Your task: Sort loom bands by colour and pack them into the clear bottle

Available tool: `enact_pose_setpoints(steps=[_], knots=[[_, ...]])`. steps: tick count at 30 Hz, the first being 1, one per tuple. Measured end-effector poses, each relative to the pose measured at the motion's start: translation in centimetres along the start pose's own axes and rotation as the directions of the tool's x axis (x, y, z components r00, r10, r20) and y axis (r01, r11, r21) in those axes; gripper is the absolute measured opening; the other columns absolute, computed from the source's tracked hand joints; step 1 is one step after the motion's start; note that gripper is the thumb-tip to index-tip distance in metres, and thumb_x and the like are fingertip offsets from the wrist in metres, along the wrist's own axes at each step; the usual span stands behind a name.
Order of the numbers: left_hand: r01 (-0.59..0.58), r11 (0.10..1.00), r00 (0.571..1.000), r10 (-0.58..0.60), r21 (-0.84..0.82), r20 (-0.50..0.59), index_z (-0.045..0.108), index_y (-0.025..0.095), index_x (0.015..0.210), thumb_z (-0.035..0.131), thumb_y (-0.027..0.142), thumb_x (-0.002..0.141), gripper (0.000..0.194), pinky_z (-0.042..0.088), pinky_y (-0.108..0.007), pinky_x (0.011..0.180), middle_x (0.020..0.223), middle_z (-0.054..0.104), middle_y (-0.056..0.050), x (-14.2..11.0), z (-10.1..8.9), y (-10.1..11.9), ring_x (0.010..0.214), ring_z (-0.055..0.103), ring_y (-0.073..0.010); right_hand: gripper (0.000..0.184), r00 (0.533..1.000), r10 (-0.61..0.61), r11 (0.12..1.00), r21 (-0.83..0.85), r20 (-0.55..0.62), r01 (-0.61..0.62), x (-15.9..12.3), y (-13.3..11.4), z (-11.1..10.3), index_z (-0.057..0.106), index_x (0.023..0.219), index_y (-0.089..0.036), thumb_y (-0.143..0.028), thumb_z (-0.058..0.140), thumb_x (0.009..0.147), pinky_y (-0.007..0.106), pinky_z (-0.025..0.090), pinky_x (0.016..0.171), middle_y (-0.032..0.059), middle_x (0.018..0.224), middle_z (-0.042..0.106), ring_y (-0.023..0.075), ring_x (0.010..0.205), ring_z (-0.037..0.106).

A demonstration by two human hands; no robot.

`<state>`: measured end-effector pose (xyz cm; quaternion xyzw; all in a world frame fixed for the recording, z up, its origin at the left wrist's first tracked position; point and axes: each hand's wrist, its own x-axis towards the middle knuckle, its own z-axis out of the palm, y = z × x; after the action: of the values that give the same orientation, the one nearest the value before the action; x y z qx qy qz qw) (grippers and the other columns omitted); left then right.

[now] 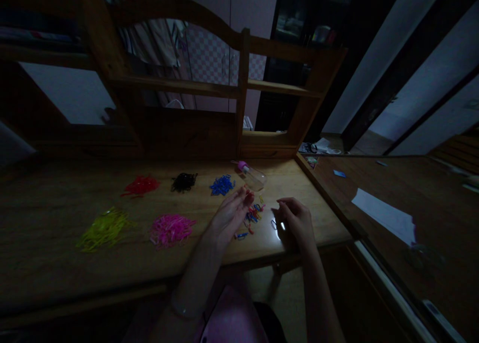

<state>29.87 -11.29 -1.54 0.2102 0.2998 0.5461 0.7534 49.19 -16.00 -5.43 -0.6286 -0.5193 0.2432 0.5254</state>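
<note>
My left hand (232, 211) hovers over a small mixed pile of coloured rubber bands (255, 213), its fingers drawn together at the tips. Whatever is between them is too dark and small to make out. To the right, my right hand (298, 217) has its thumb and forefinger pinched, and I cannot tell what they hold. A single dark band (274, 225) lies on the table beside it. Sorted heaps stand leftward: blue bands (222, 185), black bands (183, 182), red bands (141, 185), pink bands (172, 230) and yellow bands (105, 229).
Behind my left hand a clear bottle (255, 177) with a pink cap lies on its side on the wooden table (142, 263). A wooden shelf frame (187, 88) rises along the back. Papers (385, 216) lie on the brown surface at right.
</note>
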Motion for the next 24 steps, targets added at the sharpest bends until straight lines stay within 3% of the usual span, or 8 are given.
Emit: enact_pose_setpoints(steps=[3, 5, 11, 15, 20, 24], knots=[[0.112, 0.959, 0.989, -0.134, -0.262, -0.068, 0.062, 0.009, 0.080, 0.047, 0.000, 0.092, 0.021, 0.058, -0.020, 0.080, 0.084, 0.065, -0.007, -0.2, 0.3, 0.4, 0.081, 0.066, -0.0094, 0.031, 1.000, 0.005, 1.000, 0.003, 0.000, -0.005, 0.0, 0.0, 0.0, 0.071, 0.094, -0.018, -0.045, 0.059, 0.085, 0.027, 0.046, 0.060, 0.0040, 0.074, 0.069, 0.0180, 0.066, 0.062], [0.126, 0.934, 0.984, -0.161, -0.334, -0.079, 0.062, 0.008, 0.082, 0.045, -0.001, 0.093, 0.022, 0.059, -0.020, 0.078, 0.086, 0.066, -0.008, -0.2, 0.4, 0.6, 0.082, 0.067, -0.0102, 0.032, 1.000, 0.007, 1.000, -0.002, -0.002, -0.007, -0.1, -0.2, 0.0, 0.071, 0.094, -0.018, -0.046, 0.059, 0.085, 0.027, 0.046, 0.060, 0.0041, 0.074, 0.069, 0.0182, 0.066, 0.063], [0.072, 0.936, 0.985, -0.122, -0.343, -0.125, 0.063, 0.006, 0.083, 0.044, -0.003, 0.091, 0.022, 0.060, -0.019, 0.074, 0.084, 0.067, -0.009, -0.8, -0.5, 1.7, 0.077, 0.068, -0.0113, 0.030, 1.000, -0.010, 1.000, -0.008, 0.018, 0.011, -0.2, -0.6, -0.1, 0.070, 0.093, -0.019, -0.045, 0.059, 0.086, 0.027, 0.046, 0.060, 0.0016, 0.068, 0.065, 0.0174, 0.064, 0.062], [-0.029, 0.957, 0.989, -0.015, -0.288, -0.149, 0.064, 0.005, 0.099, 0.042, -0.007, 0.088, 0.028, 0.060, -0.018, 0.069, 0.084, 0.067, -0.008, -2.5, -1.9, 3.3, 0.075, 0.069, -0.0112, 0.031, 0.999, 0.023, 1.000, 0.000, 0.030, -0.023, -0.2, -0.6, -0.2, 0.070, 0.095, -0.018, -0.046, 0.059, 0.086, 0.028, 0.048, 0.060, 0.0029, 0.071, 0.066, 0.0182, 0.065, 0.062], [-0.169, 0.964, 0.980, 0.142, -0.203, -0.140, 0.064, 0.006, 0.108, 0.038, -0.010, 0.085, 0.038, 0.059, -0.015, 0.076, 0.095, 0.066, -0.010, -3.7, -5.2, 7.9, 0.081, 0.068, -0.0098, 0.030, 0.998, 0.053, 0.998, -0.026, 0.037, -0.052, -0.2, -0.4, -0.2, 0.070, 0.096, -0.019, -0.045, 0.060, 0.086, 0.028, 0.048, 0.061, 0.0041, 0.075, 0.068, 0.0187, 0.067, 0.062], [-0.386, 0.923, 0.895, 0.372, -0.008, -0.246, 0.064, 0.006, 0.092, 0.043, -0.007, 0.084, 0.026, 0.058, -0.020, 0.084, 0.094, 0.065, -0.010, -1.2, -9.8, 14.4, 0.089, 0.066, -0.0128, 0.030, 0.998, 0.045, 0.997, -0.060, 0.040, -0.042, -0.1, -0.4, -0.2, 0.070, 0.098, -0.019, -0.045, 0.060, 0.087, 0.029, 0.048, 0.063, 0.0041, 0.076, 0.068, 0.0190, 0.069, 0.063]])
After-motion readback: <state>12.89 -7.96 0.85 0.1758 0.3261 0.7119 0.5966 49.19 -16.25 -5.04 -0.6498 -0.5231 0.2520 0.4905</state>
